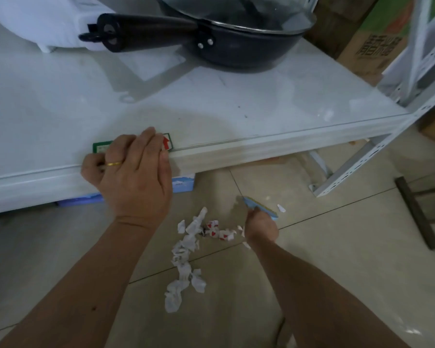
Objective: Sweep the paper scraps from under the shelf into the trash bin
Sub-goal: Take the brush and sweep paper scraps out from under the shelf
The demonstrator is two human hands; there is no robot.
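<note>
Shelf (236,151): white, low, glassy top; front edge runs across the view, slanting up twd the right; landmark for all below.
Left hand (133,177): draped over shelf front edge, fingers curled down onto the top, thumb hooked on the front face; gold ring (114,163) on one finger; partly covers a green-bordered label w/ red arrow (166,143) on the shelf top.
Right hand (260,226): low, near floor, in front of shelf and right of its middle; fist closed around a small blue brush (260,205), brush head pointing back twd shelf.
Paper scraps (189,249): on tiled floor (337,247) in front of shelf, out from under it; crumpled white bits in a loose trail running away from shelf, some w/ red marks; nearest end just left of right hand; a few stray bits beside the brush.
Pan (236,43): dark, glass lid, on shelf top at back; black handle pointing left.
Blue box (183,184): under shelf, just behind left hand, only partly seen.
Cardboard boxes (372,43): beyond shelf's right end, behind its white perforated uprights.
Trash bin: not seen.
</note>
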